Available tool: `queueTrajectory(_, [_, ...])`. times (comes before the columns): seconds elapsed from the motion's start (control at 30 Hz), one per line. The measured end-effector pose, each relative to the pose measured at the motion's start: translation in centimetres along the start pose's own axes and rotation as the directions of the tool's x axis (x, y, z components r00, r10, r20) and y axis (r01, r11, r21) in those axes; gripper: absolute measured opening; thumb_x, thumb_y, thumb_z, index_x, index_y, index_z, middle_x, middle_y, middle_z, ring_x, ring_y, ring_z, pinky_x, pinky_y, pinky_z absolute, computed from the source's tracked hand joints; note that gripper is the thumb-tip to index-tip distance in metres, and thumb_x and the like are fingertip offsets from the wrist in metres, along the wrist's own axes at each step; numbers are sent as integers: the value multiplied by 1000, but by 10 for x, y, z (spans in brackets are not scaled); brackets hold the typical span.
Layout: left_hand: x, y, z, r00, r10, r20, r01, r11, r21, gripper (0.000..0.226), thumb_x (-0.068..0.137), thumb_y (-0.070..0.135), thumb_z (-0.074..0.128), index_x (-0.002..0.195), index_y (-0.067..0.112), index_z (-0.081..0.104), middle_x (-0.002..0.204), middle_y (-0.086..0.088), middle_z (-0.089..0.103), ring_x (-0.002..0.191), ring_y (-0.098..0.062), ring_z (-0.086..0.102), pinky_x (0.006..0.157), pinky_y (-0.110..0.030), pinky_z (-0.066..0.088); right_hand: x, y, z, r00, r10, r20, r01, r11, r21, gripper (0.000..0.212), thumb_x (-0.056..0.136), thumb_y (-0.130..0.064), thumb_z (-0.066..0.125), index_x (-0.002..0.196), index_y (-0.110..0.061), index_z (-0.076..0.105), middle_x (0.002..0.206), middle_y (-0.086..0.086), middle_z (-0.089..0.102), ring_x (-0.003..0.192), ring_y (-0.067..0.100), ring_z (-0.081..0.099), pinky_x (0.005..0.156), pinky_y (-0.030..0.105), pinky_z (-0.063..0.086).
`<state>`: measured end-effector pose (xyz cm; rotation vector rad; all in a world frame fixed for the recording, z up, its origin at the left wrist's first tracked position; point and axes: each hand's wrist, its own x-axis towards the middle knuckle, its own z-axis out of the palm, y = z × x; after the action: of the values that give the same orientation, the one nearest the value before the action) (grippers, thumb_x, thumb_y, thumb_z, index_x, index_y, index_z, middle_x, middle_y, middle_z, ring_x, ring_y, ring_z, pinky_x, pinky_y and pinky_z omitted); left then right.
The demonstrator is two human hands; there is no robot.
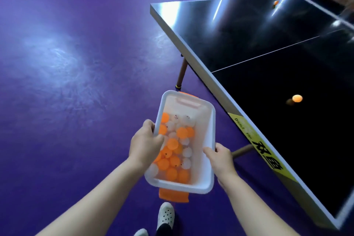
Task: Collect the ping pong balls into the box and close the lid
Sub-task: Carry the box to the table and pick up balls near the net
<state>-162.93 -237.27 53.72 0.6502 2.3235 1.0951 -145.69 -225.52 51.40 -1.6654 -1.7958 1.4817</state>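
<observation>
Between both hands, white box (207,132) held over purple floor (76,63); left hand (144,141) grips one long rim, fingers curled over edge; right hand (220,157) grips opposite rim; orange and white balls (173,149) heaped inside, nearer left hand; near orange ball (297,98) on table (268,34) ahead-right of right hand; far ball (276,2) well beyond; best keep box level, bring it beside table edge, free right hand for near ball; orange piece (173,194) under box perhaps lid, cannot tell.

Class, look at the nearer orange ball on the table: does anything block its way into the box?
Nothing visible does. The orange ball lies on bare table, and the box, held by left hand and right hand, has no lid on.
</observation>
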Motion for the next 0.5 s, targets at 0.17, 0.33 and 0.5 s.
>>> queueTrajectory(0.17, [-37, 66, 4, 986, 152, 70, -146, 986, -85, 17, 80, 16, 59, 76, 12, 43, 61, 5, 46, 53, -12, 40, 50, -28, 35, -47, -9, -70, 986, -30, -163, 39, 998, 53, 27, 82, -18, 64, 61, -9, 50, 57, 1, 58, 56, 18, 54, 49, 28, 40])
queueTrajectory(0.33, [-67, 123, 38, 953, 241, 183, -223, 968, -112, 21, 78, 15, 61, 71, 15, 42, 62, 3, 48, 53, -11, 41, 48, -25, 34, -71, 4, -143, 952, 20, -306, 5, 997, 80, 26, 76, -24, 64, 66, -2, 54, 60, 10, 63, 57, 25, 57, 50, 30, 41])
queueTrajectory(0.5, [-89, 178, 104, 909, 267, 319, -237, 963, -132, 19, 76, 18, 63, 80, 9, 48, 65, 0, 53, 56, -12, 44, 48, -26, 37, -76, 31, -219, 903, 74, -423, -15, 990, 142, 29, 80, -19, 63, 59, -10, 44, 50, 1, 45, 49, 17, 44, 47, 27, 33])
